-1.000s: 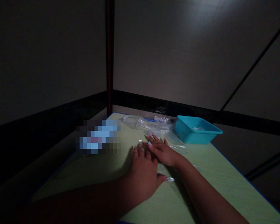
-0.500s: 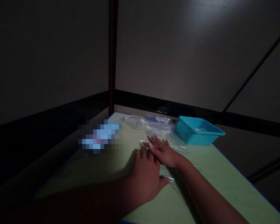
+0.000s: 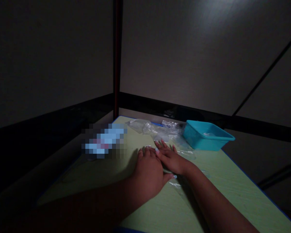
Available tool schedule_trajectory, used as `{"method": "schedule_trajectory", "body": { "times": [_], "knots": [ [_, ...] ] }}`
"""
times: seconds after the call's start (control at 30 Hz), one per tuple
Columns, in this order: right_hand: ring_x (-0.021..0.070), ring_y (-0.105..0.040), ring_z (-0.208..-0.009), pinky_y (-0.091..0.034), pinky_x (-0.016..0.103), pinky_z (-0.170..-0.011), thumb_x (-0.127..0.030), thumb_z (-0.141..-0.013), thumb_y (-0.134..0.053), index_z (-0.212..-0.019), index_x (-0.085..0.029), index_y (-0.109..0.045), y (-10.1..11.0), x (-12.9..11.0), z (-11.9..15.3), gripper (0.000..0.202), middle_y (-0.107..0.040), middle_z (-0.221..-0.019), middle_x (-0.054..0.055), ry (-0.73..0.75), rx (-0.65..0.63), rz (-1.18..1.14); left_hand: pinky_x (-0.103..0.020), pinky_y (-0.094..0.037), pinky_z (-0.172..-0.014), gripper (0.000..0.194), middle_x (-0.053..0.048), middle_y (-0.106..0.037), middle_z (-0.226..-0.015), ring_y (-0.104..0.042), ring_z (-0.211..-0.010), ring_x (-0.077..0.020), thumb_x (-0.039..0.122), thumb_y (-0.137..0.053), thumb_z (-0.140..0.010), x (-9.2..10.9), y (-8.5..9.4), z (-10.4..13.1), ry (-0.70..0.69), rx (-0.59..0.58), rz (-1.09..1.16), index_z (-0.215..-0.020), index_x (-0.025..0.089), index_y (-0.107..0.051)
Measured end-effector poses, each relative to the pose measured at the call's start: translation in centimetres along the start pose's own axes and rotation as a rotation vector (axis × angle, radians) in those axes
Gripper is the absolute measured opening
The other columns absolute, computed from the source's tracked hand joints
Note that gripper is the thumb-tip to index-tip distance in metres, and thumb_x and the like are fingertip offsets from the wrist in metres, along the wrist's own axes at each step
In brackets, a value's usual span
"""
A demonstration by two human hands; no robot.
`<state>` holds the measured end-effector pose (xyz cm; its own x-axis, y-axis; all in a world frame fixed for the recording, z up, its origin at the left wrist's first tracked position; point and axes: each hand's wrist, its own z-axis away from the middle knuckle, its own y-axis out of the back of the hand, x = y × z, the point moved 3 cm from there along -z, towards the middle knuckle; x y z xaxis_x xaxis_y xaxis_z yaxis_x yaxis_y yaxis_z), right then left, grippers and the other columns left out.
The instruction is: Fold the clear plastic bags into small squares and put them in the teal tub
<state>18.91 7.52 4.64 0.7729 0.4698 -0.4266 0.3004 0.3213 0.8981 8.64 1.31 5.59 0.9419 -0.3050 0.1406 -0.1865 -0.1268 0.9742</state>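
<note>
My left hand [image 3: 149, 173] lies palm down with its fingers stretched forward and its thumb out to the right. Beside it and partly over its fingertips rests my right hand [image 3: 171, 158], flat, fingers spread. Both press on a clear plastic bag [image 3: 176, 184] spread on the green tabletop [image 3: 232, 181]. Much of the bag is hidden under the hands, and its outline is hard to make out in the dim light.
Crumpled clear plastic bags [image 3: 157, 129] lie along the table's back edge. A turquoise basket [image 3: 203, 142] with some clear plastic inside stands at the back right. A blurred-out light blue object [image 3: 105, 140] is at the left edge. Walls rise behind.
My left hand has slid a little forward over the bag, its thumb moving up with it. The right hand has hardly moved.
</note>
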Motion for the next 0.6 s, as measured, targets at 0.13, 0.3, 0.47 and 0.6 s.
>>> {"method": "schedule_trajectory", "body": {
  "times": [0.13, 0.3, 0.47, 0.6],
  "knots": [
    [0.0235, 0.006, -0.135, 0.01, 0.059, -0.1, -0.062, -0.086, -0.011, -0.135, -0.034, -0.032, 0.0, 0.0, 0.1, 0.06, -0.012, -0.147, 0.002, -0.004, -0.002, 0.001, -0.052, -0.017, -0.104, 0.076, -0.019, -0.037, -0.137, -0.023, -0.13, -0.0358, 0.061, -0.042, -0.078, -0.7, -0.5, -0.5, 0.03, -0.012, -0.034, -0.134, 0.009, -0.038],
    [0.0239, 0.007, -0.135, 0.011, 0.059, -0.1, -0.062, -0.086, -0.009, -0.135, -0.034, -0.03, 0.1, 0.0, 0.1, 0.06, -0.011, -0.148, 0.001, -0.023, 0.001, 0.007, -0.054, -0.014, -0.104, 0.075, -0.016, -0.031, -0.141, -0.017, -0.133, -0.0326, 0.063, -0.035, -0.08, -1.3, -1.6, -0.8, -0.005, -0.009, 0.012, -0.136, 0.013, -0.034],
    [0.0245, 0.008, -0.135, 0.011, 0.061, -0.099, -0.063, -0.086, -0.009, -0.135, -0.036, -0.029, 0.2, 0.0, 0.1, 0.059, -0.01, -0.148, 0.0, -0.027, 0.01, 0.006, -0.055, -0.013, -0.103, 0.078, -0.019, -0.028, -0.142, -0.016, -0.133, -0.0336, 0.064, -0.033, -0.08, -1.5, -1.7, -0.9, 0.011, -0.037, 0.041, -0.137, 0.011, -0.031],
    [0.0246, 0.01, -0.135, 0.012, 0.061, -0.099, -0.063, -0.086, -0.008, -0.135, -0.036, -0.028, 0.1, 0.1, 0.2, 0.06, -0.007, -0.148, -0.001, -0.026, -0.007, 0.033, -0.055, -0.014, -0.104, 0.078, -0.018, -0.027, -0.142, -0.015, -0.133, -0.0339, 0.063, -0.034, -0.08, -1.5, -1.4, -0.8, 0.017, -0.077, 0.044, -0.137, 0.01, -0.031]
  ]
}}
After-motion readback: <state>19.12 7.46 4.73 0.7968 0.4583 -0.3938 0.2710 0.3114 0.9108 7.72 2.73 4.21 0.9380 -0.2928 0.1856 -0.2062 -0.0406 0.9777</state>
